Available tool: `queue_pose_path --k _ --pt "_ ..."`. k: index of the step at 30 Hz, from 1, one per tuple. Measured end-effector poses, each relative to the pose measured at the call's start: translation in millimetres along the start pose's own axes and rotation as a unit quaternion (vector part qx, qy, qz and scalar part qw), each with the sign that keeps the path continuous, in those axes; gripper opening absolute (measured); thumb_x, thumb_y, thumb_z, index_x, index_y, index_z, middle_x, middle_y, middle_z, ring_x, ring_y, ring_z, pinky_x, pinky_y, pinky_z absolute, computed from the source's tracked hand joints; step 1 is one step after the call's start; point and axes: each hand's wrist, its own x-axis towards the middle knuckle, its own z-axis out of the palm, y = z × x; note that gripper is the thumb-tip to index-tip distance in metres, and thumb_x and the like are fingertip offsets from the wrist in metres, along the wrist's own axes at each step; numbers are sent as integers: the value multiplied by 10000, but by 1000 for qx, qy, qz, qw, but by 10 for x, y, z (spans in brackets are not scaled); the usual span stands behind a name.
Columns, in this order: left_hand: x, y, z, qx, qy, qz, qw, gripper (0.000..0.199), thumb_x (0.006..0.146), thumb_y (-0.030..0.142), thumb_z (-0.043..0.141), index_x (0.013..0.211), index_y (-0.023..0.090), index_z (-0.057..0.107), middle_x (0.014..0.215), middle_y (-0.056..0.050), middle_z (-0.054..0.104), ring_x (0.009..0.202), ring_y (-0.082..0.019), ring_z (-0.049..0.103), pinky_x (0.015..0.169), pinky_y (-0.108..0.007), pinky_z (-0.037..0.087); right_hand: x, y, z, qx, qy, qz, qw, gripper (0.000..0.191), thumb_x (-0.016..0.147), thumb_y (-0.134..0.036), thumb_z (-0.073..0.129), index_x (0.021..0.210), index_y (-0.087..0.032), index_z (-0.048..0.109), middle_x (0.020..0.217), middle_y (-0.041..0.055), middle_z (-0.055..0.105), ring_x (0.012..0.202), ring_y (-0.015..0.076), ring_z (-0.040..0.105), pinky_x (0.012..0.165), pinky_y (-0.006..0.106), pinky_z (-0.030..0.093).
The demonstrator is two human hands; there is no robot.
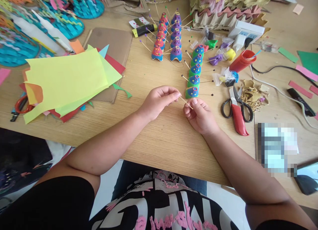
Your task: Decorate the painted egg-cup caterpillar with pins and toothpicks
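Note:
A thin toothpick [185, 102] runs slanting between my two hands, low over the table. My left hand [162, 99] pinches its upper left end, and my right hand [198, 114] closes on the lower right end. Just beyond my fingers stands a blue and green egg-carton caterpillar [194, 74], with dark-tipped sticks poking out at both sides. Farther back are a red and blue caterpillar [160, 41] and a purple and blue caterpillar [176, 41], both bristling with tipped sticks.
Scissors [237, 105] and a red-handled knife [239, 119] lie right of my hands. Coloured paper [67, 72] is piled on the left. A red cup [243, 61], a power strip [245, 34] and egg cartons [223, 18] occupy the far right.

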Motion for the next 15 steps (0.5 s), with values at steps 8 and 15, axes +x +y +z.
queue_pose_path --k 8,15 --pt "-4 31 5 30 -22 49 998 352 772 500 877 836 173 765 760 1 708 706 -94 597 723 -255 482 -18 -27 6 -38 -14 10 999 494 730 -647 879 674 -211 654 602 -38 577 564 76 478 514 219 385" --pt "-20 54 -12 44 -43 53 997 374 791 536 860 855 176 783 797 -16 730 737 -108 613 723 -260 481 -16 -36 -8 -45 -28 33 998 452 675 -594 936 669 -200 715 575 -33 629 508 57 492 477 188 371"
